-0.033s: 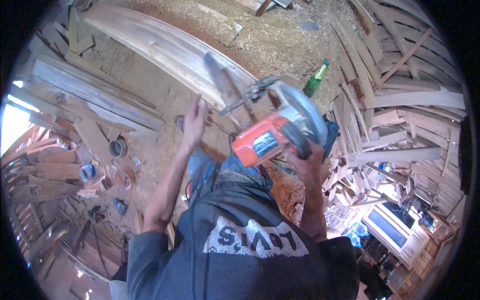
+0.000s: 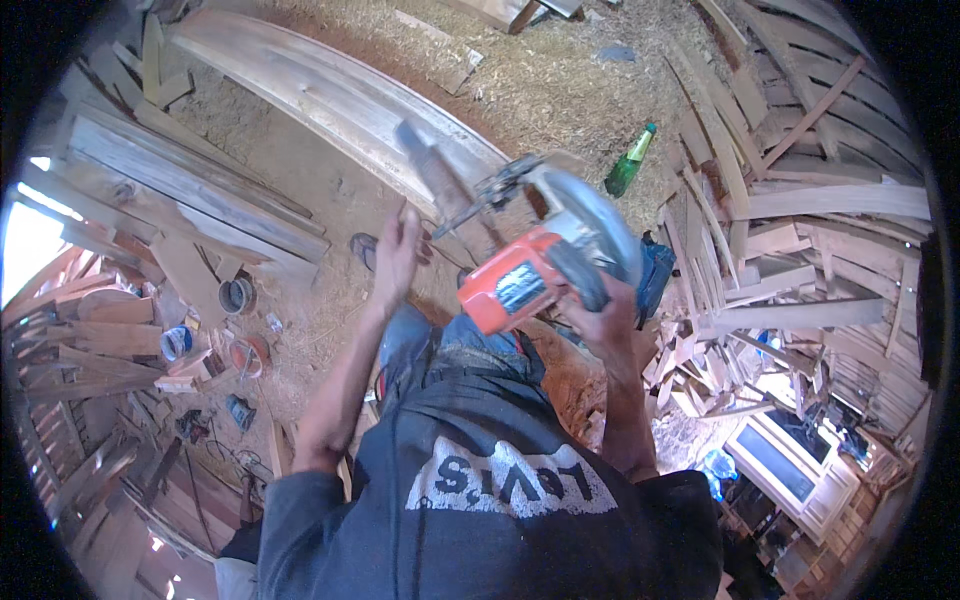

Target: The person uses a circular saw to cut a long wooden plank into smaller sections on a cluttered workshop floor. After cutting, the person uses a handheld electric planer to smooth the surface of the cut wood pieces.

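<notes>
My right hand (image 2: 606, 318) is wrapped round the black handle of an orange circular saw (image 2: 508, 285). The saw is lifted in front of my waist, with its pale round blade guard to the right and its metal base toward the far side. My left hand (image 2: 402, 250) is held just left of the saw, empty, its fingers loosely bent and apart. Past the saw, a narrow brown length of wood (image 2: 450, 180) slants away, partly hidden by the saw. Behind it lies a long, wide board (image 2: 330, 95); neither hand touches it.
Sawdust covers the ground. A green bottle (image 2: 628, 165) stands beyond the saw at right. Stacked planks (image 2: 190, 190) lie at left, near a grey bucket (image 2: 236, 295) and an orange bucket (image 2: 250, 354). Offcuts (image 2: 715, 360) and a white panelled door (image 2: 790, 470) are at right.
The saw and my right hand have shifted slightly left. My left hand has moved a little downward and to the right; the grip on the saw is unchanged.
</notes>
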`<act>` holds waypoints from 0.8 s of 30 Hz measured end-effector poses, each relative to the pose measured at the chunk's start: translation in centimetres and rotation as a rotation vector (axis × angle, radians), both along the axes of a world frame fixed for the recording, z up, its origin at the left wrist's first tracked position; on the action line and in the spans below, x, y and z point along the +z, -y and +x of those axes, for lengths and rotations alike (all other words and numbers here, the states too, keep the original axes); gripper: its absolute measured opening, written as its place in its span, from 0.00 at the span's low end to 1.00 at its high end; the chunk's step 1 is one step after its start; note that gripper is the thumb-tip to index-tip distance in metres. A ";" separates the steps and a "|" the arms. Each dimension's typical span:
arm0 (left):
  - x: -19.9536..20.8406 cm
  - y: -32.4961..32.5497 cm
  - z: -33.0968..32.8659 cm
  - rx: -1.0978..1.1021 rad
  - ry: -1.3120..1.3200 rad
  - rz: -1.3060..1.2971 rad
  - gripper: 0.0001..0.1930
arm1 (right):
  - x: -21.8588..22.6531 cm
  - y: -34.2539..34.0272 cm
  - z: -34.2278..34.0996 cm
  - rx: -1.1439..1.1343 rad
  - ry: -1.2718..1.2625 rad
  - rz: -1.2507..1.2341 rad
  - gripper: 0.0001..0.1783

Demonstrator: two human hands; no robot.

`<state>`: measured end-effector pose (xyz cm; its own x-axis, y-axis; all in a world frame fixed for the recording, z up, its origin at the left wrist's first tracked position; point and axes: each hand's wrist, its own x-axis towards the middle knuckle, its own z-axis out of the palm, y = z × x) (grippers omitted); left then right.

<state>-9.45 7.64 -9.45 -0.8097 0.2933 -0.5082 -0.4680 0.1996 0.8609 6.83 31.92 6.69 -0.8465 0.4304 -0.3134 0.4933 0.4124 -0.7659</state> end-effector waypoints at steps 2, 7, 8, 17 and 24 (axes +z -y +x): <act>1.4 -1.6 2.6 0.013 -0.019 -0.030 0.39 | -1.7 -0.7 -0.8 0.047 -0.055 -0.127 0.15; -1.8 -3.9 5.2 0.038 -0.120 -0.169 0.39 | -3.5 -2.6 -1.4 0.122 -0.028 -0.233 0.15; -2.1 -4.1 5.2 0.024 -0.147 -0.207 0.38 | -3.5 -3.1 -1.3 0.123 -0.012 -0.238 0.15; -1.4 -7.2 6.8 0.080 -0.040 -0.210 0.41 | -3.6 -6.8 -0.9 0.132 0.050 -0.301 0.15; -1.0 -7.4 8.2 0.075 0.014 -0.248 0.40 | -4.5 -7.1 -1.0 0.197 -0.014 -0.240 0.14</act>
<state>-1.29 15.05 -10.50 -0.8168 0.0977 -0.5685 -0.5013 0.3676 0.7833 5.88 39.04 2.18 -0.9112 0.1724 -0.3741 0.4105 0.3058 -0.8590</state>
